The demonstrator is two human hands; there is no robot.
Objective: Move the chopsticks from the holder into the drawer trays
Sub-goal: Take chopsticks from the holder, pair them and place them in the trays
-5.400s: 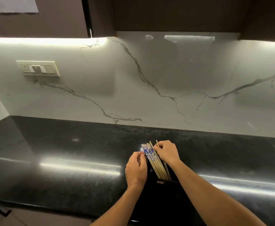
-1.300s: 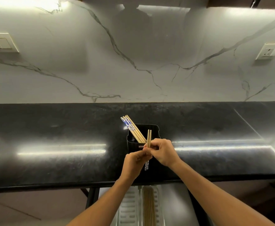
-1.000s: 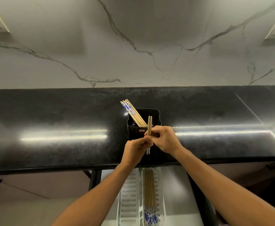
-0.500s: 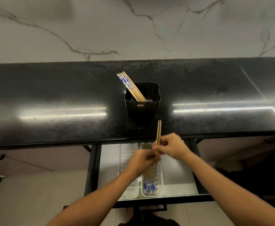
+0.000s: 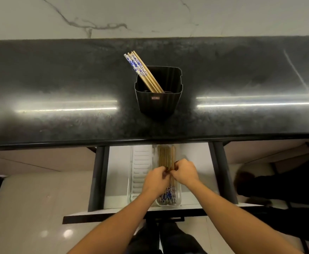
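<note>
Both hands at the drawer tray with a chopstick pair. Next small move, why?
Probably lower and release: left hand and right hand pinch the wooden chopstick pair over the right white plastic tray, parallel to those lying in it. More blue-patterned chopsticks lean in the black plastic holder.

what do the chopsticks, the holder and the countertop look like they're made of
The chopsticks look like bamboo or wood: matte tan shafts, blue-and-white printed tops. The holder seems black plastic: ribbed walls, dull sheen. The countertop is probably polished dark stone: speckled, with sharp mirror-like glare.
</note>
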